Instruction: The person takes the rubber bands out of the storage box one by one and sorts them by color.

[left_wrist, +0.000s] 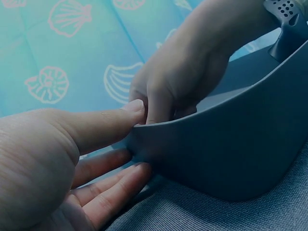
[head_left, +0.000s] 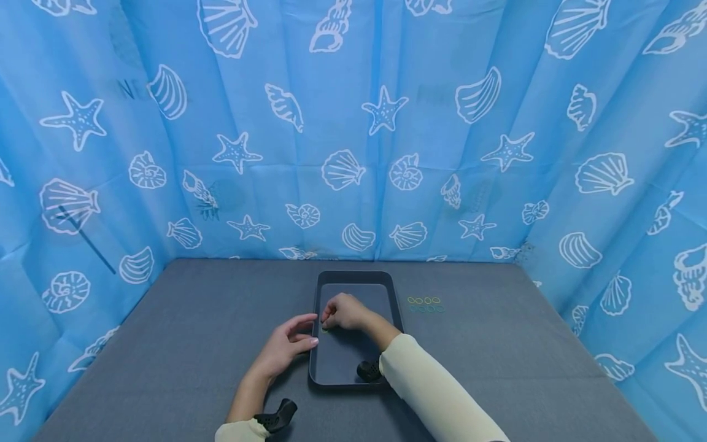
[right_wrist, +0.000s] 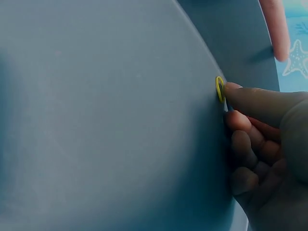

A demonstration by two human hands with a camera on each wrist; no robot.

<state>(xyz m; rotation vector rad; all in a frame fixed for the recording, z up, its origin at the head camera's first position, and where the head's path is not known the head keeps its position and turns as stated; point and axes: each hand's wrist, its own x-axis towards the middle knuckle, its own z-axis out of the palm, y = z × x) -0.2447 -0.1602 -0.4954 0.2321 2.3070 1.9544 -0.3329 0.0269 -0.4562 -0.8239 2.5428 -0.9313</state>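
Observation:
A dark grey rectangular tray (head_left: 337, 363) with raised walls lies on the grey cloth. My right hand (head_left: 347, 311) reaches inside it, close to the left wall. Between thumb and fingertips it pinches the edge of a small thin yellow ring (right_wrist: 220, 89), which stands at the tray floor; the other fingers are curled. From outside, my left hand (head_left: 280, 348) touches the tray's left wall. In the left wrist view its thumb (left_wrist: 108, 122) lies at the rim, and its relaxed fingers (left_wrist: 118, 195) extend against the wall below.
To the right of the tray, several small yellow rings (head_left: 423, 301) lie in a row, with a row of several green rings (head_left: 426, 309) just in front. A blue curtain (head_left: 353, 123) with white shells and starfish hangs behind the table (head_left: 221, 307) and along its sides.

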